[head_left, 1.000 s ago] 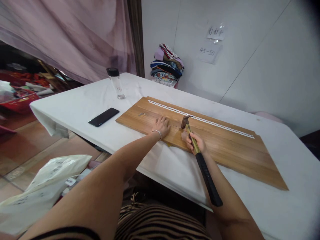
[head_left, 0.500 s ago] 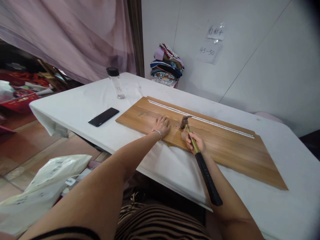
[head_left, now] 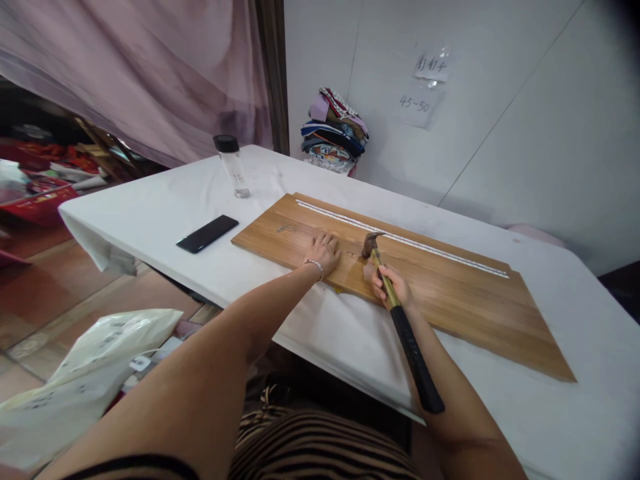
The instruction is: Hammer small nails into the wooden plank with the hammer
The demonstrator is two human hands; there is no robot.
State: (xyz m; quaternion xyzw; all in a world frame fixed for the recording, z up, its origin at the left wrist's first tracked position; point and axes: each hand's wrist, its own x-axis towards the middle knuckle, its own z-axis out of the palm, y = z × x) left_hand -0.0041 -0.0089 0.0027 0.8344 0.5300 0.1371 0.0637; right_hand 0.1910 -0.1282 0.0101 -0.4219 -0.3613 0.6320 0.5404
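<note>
Head view, facing a pale wall (head_left: pixel 475 153) and looking down at a counter (head_left: pixel 165 207) covered in white. Seeing a pink curtain (head_left: pixel 165 73) hanging at the left. Leaning toward a wooden board (head_left: pixel 450 287), lying flat and aslant on the counter, with a narrow white strip (head_left: pixel 425 246) running along its far side. Noticing a pale plastic bag (head_left: pixel 107 353) below the counter's left side and a stack of folded clothes (head_left: pixel 333 137) just past its far edge. Gripping a claw hammer (head_left: pixel 405 333) in the right hand (head_left: pixel 401 287), closing the fingers around the yellow part of the handle near the head, and pointing the black grip back over the right forearm. Holding the hammer head at or just above the board; not being able to tell which. Seeing a clear bottle (head_left: pixel 233 170) standing left beyond the board, and a black phone (head_left: pixel 207 234) lying nearer. Resting the left hand (head_left: pixel 323 252), open and palm down, on the board, left of the hammer. Wearing a bracelet (head_left: pixel 316 267) on that wrist. Spotting thin metal pieces (head_left: pixel 285 229) lying on the board farther left.
</note>
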